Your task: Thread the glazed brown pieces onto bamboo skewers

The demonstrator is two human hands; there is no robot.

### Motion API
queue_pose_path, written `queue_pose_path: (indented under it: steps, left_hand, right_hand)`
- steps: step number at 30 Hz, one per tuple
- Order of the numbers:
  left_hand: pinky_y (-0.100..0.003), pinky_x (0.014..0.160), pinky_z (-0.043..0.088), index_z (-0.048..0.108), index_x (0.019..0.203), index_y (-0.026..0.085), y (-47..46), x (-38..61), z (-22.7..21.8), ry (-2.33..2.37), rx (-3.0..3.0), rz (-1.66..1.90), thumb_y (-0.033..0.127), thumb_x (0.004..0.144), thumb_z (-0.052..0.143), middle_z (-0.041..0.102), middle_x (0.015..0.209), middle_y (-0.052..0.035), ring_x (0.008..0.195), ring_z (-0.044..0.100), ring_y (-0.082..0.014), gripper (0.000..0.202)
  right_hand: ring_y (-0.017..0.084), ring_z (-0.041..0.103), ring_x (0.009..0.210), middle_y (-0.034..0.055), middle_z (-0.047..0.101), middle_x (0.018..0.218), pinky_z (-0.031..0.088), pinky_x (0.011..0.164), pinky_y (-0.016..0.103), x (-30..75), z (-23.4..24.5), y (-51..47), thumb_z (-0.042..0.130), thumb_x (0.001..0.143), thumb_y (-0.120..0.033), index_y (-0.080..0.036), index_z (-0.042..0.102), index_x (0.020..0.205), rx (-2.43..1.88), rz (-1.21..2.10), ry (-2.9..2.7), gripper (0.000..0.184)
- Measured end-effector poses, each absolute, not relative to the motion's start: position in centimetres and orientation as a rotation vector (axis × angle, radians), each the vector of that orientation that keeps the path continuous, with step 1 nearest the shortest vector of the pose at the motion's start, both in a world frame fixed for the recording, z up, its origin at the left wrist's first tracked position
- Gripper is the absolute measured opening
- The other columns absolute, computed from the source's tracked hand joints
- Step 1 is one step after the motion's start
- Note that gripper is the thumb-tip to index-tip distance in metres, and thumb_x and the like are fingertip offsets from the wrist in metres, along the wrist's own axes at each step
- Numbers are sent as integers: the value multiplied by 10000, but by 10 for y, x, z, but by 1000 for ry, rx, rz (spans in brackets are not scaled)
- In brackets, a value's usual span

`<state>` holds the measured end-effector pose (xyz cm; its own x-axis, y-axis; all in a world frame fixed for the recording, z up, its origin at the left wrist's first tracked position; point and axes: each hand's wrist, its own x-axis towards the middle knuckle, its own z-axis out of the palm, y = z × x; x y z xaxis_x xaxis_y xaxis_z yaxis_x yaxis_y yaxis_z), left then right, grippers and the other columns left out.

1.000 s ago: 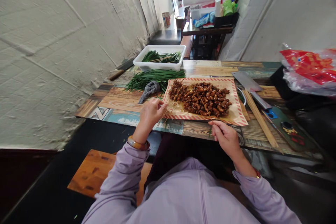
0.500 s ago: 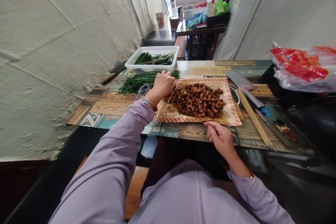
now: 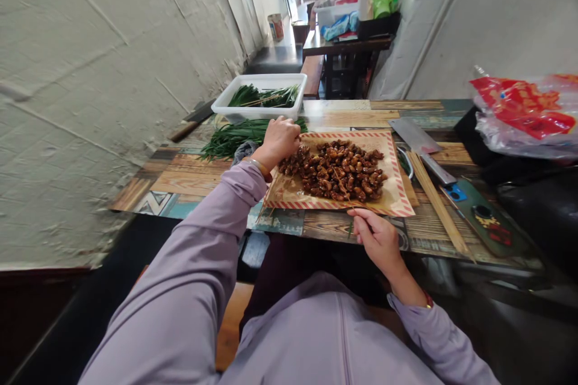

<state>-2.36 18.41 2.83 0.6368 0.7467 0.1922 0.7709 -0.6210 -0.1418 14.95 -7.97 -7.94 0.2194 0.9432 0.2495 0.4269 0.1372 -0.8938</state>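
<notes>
Pieces of glossy brown food (image 3: 356,174) lay heaped on striped paper (image 3: 397,192), just beyond the right hand (image 3: 374,233), whose fingers pinched a thin stick (image 3: 342,187). The left hand (image 3: 280,139) curled, the heap to its right and green stalks (image 3: 230,137) to its left; whether it gripped anything was hidden.

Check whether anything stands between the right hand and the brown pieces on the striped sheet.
Nothing visible does. The right hand holds a thin skewer at the near edge of the striped sheet, and the skewer reaches over that edge to the brown pieces.
</notes>
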Motion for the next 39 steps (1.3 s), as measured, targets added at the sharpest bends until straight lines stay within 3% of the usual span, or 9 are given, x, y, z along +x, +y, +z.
queue_pose_path:
  steps: [7, 13, 17, 24, 30, 39]
  left_hand:
    - [-353, 777, 425, 737, 854, 184, 162, 0, 27, -1118, -2882, -304, 294, 782, 543, 692, 886, -85, 876, 587, -234, 234]
    - [-301, 791, 438, 727, 984, 195, 167, 1, 22, -1141, -3048, -329, 360, 838, 524, 701, 923, -62, 845, 603, -184, 300]
    - [-349, 861, 415, 707, 1039, 209, 167, -23, 30, -1069, -2960, -156, 385, 804, 574, 664, 1028, -79, 950, 575, -228, 323]
    - [-430, 933, 353, 631, 1121, 221, 145, -41, 28, -873, -2906, 119, 282, 673, 686, 534, 1262, -114, 1154, 437, -310, 456]
    - [-454, 993, 305, 639, 1095, 209, 144, -31, 26, -902, -2910, 110, 201, 654, 673, 515, 1286, -122, 1193, 395, -317, 442]
    - [-436, 969, 324, 687, 1008, 222, 158, -20, 17, -879, -2880, 99, 287, 713, 648, 555, 1217, -103, 1164, 423, -303, 305]
  right_hand:
    - [100, 553, 475, -31, 584, 627, 486, 551, 238, 150, -81, -81, 459, 954, -336, -193, 652, 1054, -1473, 647, -1373, 261]
    - [116, 564, 496, -22, 586, 626, 484, 527, 236, 150, -81, -80, 444, 953, -349, -190, 650, 1059, -1482, 644, -1384, 280]
    - [107, 559, 484, -30, 587, 630, 488, 544, 238, 150, -82, -81, 454, 950, -340, -195, 652, 1056, -1485, 641, -1380, 268]
    - [106, 565, 484, -30, 586, 623, 489, 538, 236, 150, -82, -81, 456, 948, -346, -198, 658, 1049, -1474, 646, -1385, 270]
    - [108, 564, 474, -31, 591, 621, 498, 544, 242, 150, -79, -81, 447, 950, -346, -200, 654, 1047, -1482, 635, -1392, 271]
    - [114, 567, 479, -26, 593, 622, 499, 543, 246, 150, -78, -80, 443, 951, -340, -194, 652, 1044, -1478, 616, -1403, 271]
